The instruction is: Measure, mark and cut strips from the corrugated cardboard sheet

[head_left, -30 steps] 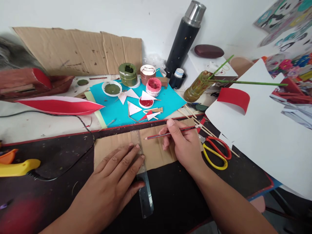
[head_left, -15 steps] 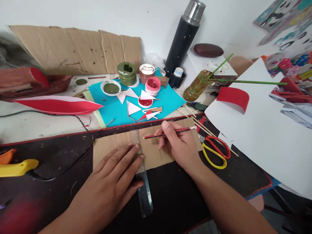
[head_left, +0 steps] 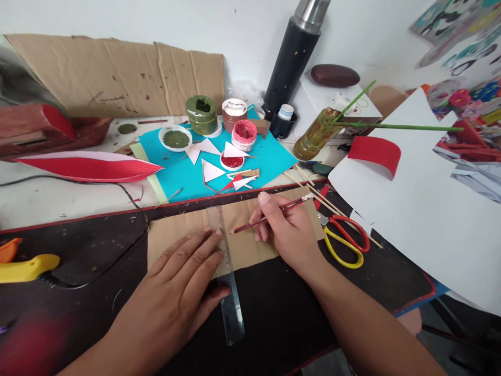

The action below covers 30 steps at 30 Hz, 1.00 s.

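A clear plastic ruler [head_left: 234,308] lies across a strip of brown cardboard [head_left: 250,250], its lower end jutting past the cardboard onto the dark table. My left hand [head_left: 183,282] rests flat with fingers stretched out, fingertips on the cardboard and the ruler's left edge. In my right hand [head_left: 287,230] is a red-and-black pencil [head_left: 270,215], pinched between thumb and fingers. Its tip points left, just right of the ruler, over the cardboard; I cannot tell whether it touches.
Right of the cardboard lie red-and-yellow scissors [head_left: 346,243] and thin sticks. Behind, paint pots [head_left: 201,115] and paper triangles sit on a blue sheet [head_left: 180,177]. A black flask [head_left: 291,68] stands by the wall. A yellow corded tool [head_left: 29,269] lies left, white sheets [head_left: 422,209] right.
The pencil has tilted, its tip moving down and slightly right. My right hand keeps its grip. The left hand stays on the ruler, and the whole view has shifted slightly.
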Each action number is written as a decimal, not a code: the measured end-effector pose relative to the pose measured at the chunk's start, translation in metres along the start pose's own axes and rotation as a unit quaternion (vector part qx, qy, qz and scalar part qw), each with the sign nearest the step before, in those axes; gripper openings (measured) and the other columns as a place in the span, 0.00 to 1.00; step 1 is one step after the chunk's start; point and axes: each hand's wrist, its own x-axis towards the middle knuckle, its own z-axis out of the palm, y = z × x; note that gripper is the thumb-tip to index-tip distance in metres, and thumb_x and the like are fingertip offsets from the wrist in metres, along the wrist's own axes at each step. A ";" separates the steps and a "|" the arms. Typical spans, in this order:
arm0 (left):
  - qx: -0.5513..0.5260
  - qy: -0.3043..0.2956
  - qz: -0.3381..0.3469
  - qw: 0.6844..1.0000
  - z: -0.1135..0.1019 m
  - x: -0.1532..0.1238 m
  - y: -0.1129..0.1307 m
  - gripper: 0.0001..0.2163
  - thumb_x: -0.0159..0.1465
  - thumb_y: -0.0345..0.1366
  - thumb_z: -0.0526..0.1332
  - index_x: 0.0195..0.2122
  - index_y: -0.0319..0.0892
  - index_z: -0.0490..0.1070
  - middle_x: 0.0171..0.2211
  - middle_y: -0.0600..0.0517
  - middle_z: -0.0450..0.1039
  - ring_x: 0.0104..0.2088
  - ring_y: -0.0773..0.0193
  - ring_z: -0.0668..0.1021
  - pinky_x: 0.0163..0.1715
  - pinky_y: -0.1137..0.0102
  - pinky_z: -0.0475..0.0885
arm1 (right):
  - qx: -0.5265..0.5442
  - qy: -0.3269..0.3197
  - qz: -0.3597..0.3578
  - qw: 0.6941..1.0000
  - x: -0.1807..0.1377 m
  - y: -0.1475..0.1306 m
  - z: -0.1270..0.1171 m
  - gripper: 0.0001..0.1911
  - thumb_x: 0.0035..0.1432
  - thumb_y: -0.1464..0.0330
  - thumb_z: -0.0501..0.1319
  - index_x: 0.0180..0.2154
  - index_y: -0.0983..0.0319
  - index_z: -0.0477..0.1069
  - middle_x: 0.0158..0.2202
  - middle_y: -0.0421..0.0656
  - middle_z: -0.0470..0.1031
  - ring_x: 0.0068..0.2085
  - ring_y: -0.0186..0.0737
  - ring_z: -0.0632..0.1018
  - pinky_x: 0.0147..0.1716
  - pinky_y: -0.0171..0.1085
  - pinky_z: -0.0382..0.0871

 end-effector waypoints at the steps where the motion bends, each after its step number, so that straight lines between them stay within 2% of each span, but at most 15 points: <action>1: -0.003 0.001 -0.002 1.000 0.000 0.000 0.000 0.16 0.78 0.41 0.60 0.60 0.37 0.76 0.69 0.37 0.76 0.69 0.42 0.77 0.65 0.52 0.73 | -0.003 0.000 0.001 1.000 0.000 0.000 0.000 0.32 0.71 0.41 0.64 0.27 0.59 0.76 0.16 0.35 0.68 0.19 0.34 0.72 0.23 0.35 0.67; 11: -0.012 0.000 -0.010 1.000 0.001 -0.001 0.000 0.14 0.77 0.40 0.60 0.59 0.39 0.76 0.69 0.38 0.76 0.69 0.42 0.77 0.65 0.51 0.74 | -0.019 -0.019 0.006 1.000 -0.003 0.000 0.002 0.33 0.72 0.40 0.62 0.27 0.59 0.76 0.16 0.36 0.68 0.19 0.35 0.73 0.23 0.35 0.68; 30: 0.014 -0.002 0.012 1.000 0.000 0.001 0.000 0.16 0.79 0.41 0.58 0.59 0.35 0.75 0.67 0.36 0.78 0.68 0.41 0.77 0.64 0.50 0.73 | -0.040 -0.040 -0.002 0.998 -0.005 0.003 0.002 0.30 0.76 0.46 0.60 0.28 0.59 0.77 0.17 0.35 0.69 0.20 0.34 0.73 0.25 0.34 0.68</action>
